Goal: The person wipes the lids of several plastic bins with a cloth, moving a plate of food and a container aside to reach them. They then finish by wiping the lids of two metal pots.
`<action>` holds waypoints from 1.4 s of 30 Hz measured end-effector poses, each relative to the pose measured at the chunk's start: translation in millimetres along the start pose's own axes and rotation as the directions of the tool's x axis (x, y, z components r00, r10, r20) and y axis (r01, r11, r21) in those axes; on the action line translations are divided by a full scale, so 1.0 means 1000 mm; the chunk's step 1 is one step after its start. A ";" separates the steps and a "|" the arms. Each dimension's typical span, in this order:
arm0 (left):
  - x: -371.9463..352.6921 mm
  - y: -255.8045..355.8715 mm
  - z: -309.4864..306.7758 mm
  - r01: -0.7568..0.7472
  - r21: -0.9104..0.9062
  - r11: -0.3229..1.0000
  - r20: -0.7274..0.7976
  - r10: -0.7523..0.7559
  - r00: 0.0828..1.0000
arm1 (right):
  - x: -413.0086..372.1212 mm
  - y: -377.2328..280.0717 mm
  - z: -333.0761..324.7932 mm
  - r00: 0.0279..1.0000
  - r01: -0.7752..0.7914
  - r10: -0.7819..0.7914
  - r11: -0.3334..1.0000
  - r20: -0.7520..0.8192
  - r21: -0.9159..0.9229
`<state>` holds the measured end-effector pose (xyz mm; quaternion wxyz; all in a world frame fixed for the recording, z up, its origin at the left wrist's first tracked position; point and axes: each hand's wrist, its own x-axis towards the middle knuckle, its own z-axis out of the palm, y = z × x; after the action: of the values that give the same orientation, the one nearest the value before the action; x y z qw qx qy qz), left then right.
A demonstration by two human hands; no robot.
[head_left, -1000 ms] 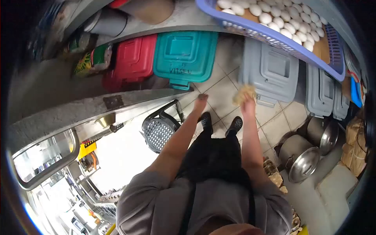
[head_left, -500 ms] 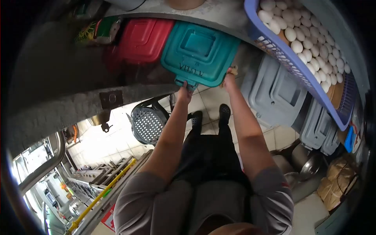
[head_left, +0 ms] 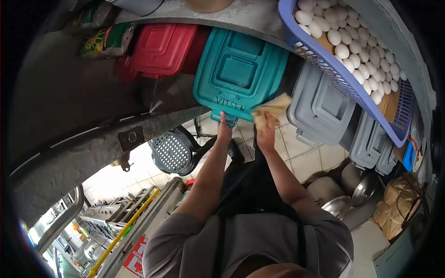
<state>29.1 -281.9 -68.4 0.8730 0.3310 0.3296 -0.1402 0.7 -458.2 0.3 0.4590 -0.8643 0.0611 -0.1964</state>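
A teal lidded bin [head_left: 236,72], with "VITSEN" written on its lid, lies under the counter's edge. My left hand [head_left: 224,129] is closed on the latch handle [head_left: 217,117] at the bin's near edge. In my right hand [head_left: 265,134] is a tan cloth [head_left: 273,110], held against the bin's near right corner. Part of the cloth spreads out to the right beyond the fingers.
Left of the bin is a red bin [head_left: 162,50]; to its right, grey bins [head_left: 320,104]. A purple basket [head_left: 343,74] of eggs sits above them. A black perforated stool [head_left: 171,152] stands at left, metal pots [head_left: 324,191] at lower right.
The teal bin has come nearer to me, out from under the counter. The cloth in my right hand now shows more fully, and the view has shifted.
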 end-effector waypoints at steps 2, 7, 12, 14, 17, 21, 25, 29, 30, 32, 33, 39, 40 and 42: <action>0.001 -0.002 0.005 -0.048 -0.013 0.999 -0.035 0.047 0.998 | 0.013 0.020 0.021 0.960 0.085 0.047 0.890 0.275 -0.448; 0.003 -0.001 0.008 -0.096 0.033 0.995 -0.040 0.097 0.994 | 0.181 0.046 0.048 0.999 -0.048 0.051 0.961 0.004 -0.273; 0.008 -0.014 0.025 -0.025 0.015 1.000 -0.030 0.025 0.999 | 0.275 0.151 0.076 0.988 0.089 -0.037 0.932 0.152 -0.351; 0.009 -0.021 0.037 -0.051 0.017 0.999 -0.070 0.053 0.996 | 0.308 0.124 0.080 0.995 -0.085 0.063 0.953 -0.083 -0.290; 0.005 -0.015 0.039 -0.039 -0.032 0.999 0.013 0.039 0.999 | 0.308 0.107 0.075 0.992 0.073 -0.105 0.932 -0.070 -0.354; 0.006 -0.001 0.016 0.271 0.072 0.960 -0.009 -0.271 0.963 | 0.158 0.056 0.041 0.990 0.132 -0.140 0.930 -0.001 -0.343; -0.035 0.025 -0.003 0.287 0.597 0.749 -0.304 -0.119 0.945 | 0.089 0.012 0.002 0.941 0.199 -0.103 0.938 0.322 -0.283; -0.050 0.010 -0.098 -0.098 0.941 0.323 0.037 0.190 0.981 | 0.161 -0.049 0.011 0.981 0.100 -0.082 0.990 0.175 -0.096; -0.070 0.021 -0.082 -0.060 0.966 0.251 0.011 0.192 0.981 | 0.180 -0.060 0.025 0.978 0.113 -0.094 0.989 0.186 -0.094; -0.093 0.029 -0.069 -0.071 0.983 0.168 0.029 0.241 0.970 | 0.206 -0.038 0.088 0.969 0.224 -0.194 0.953 0.154 -0.206; -0.096 0.025 -0.074 -0.054 0.983 0.177 0.019 0.195 0.981 | 0.211 -0.039 0.110 0.967 0.231 -0.203 0.954 0.155 -0.193; -0.103 0.005 -0.082 0.054 0.997 0.059 -0.058 0.074 0.996 | 0.198 -0.007 0.129 0.934 0.113 -0.022 0.965 0.355 -0.236; -0.114 0.013 -0.069 0.019 0.995 0.097 -0.024 0.046 0.999 | 0.207 -0.009 0.107 0.744 0.311 -0.093 0.925 0.662 -0.219; -0.115 0.010 -0.072 -0.027 0.998 0.063 0.024 0.047 0.999 | 0.235 -0.064 0.068 0.293 0.489 0.262 0.785 0.920 -0.379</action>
<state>-85.9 -222.8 -27.3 0.4112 0.8479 0.1421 -0.3031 237.7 -436.0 85.0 0.0844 -0.9047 -0.2295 0.3487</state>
